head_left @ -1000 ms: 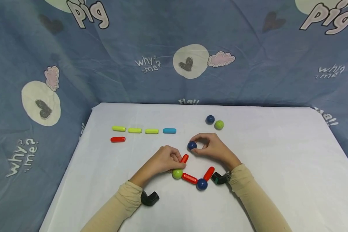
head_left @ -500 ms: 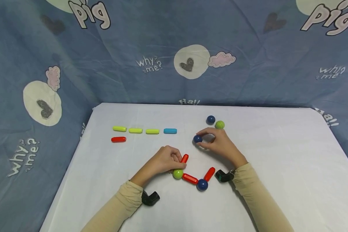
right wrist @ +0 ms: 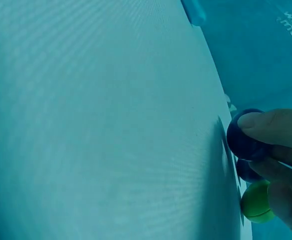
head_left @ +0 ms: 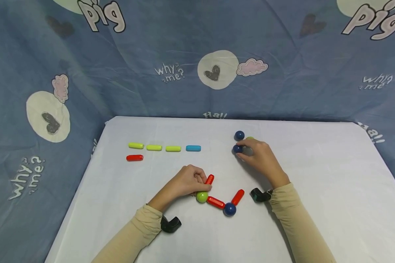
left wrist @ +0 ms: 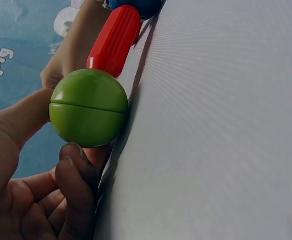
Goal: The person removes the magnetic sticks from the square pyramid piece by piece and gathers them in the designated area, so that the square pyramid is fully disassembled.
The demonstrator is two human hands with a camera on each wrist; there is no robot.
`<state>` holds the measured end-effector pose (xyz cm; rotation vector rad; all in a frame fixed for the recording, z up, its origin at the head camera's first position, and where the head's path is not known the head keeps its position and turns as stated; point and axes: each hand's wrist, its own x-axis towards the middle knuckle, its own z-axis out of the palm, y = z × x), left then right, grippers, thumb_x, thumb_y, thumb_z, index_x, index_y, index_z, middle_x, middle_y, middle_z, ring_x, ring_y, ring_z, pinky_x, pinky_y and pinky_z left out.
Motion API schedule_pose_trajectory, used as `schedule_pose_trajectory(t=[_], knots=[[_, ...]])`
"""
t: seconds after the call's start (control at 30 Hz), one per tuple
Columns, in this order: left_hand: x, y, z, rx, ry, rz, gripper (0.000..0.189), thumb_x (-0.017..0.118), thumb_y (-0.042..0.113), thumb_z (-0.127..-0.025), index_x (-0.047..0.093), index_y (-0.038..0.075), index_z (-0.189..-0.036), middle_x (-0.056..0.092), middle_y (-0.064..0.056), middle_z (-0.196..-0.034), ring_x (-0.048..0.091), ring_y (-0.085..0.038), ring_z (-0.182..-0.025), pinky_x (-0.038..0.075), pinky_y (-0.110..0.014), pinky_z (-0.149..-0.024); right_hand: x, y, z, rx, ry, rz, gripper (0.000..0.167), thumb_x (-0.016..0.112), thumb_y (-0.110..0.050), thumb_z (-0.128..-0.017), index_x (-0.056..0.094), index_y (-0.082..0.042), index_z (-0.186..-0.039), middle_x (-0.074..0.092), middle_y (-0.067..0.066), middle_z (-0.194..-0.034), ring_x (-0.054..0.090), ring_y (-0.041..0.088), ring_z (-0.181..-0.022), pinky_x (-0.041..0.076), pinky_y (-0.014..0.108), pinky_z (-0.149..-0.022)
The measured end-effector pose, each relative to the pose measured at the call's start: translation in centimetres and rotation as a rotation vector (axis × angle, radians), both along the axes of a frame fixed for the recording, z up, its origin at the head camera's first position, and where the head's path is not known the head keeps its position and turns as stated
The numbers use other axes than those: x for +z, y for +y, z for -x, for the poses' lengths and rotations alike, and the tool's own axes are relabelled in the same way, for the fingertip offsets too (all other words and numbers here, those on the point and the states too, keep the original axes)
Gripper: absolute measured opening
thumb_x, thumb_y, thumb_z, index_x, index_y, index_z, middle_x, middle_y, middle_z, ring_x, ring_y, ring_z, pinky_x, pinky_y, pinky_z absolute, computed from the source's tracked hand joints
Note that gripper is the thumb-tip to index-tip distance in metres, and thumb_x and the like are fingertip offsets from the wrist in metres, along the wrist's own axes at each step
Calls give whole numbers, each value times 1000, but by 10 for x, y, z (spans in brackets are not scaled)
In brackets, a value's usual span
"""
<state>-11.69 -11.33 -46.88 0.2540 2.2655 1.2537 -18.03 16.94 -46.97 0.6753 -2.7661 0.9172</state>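
My left hand (head_left: 188, 181) grips the green ball (head_left: 202, 197) where a red stick (head_left: 210, 179) joins it. In the left wrist view, thumb and fingertips touch this green ball (left wrist: 89, 108). Another red stick (head_left: 215, 202) links it to a blue ball (head_left: 229, 209), from which a third red stick (head_left: 238, 197) points away. Between thumb and index finger, my right hand (head_left: 262, 159) pinches a loose dark blue ball (head_left: 237, 149), just in front of another blue ball (head_left: 239, 135). A second green ball (right wrist: 258, 202) is mostly hidden behind my right hand in the head view.
Toward the back left of the white table (head_left: 316, 164), yellow-green sticks (head_left: 154, 148) and a blue stick (head_left: 193, 148) lie in a row. One red stick (head_left: 134, 157) lies in front of them. A printed blue cloth (head_left: 145, 95) hangs behind the table.
My right hand has carried the dark blue ball back and to the right, close to the two loose balls, covering most of the green one. My left hand stays in place.
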Motion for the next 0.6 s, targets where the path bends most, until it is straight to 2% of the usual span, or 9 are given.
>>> schedule_pose_trajectory(t=[0.6], knots=[[-1, -1, 0, -9, 2, -7, 21, 84, 23, -83, 68, 9, -81, 61, 5, -62, 52, -8, -50, 45, -21, -49, -2, -2, 0, -16, 1, -1, 37, 85, -10, -84, 74, -7, -119, 75, 14, -118, 71, 31, -112, 56, 49, -98]])
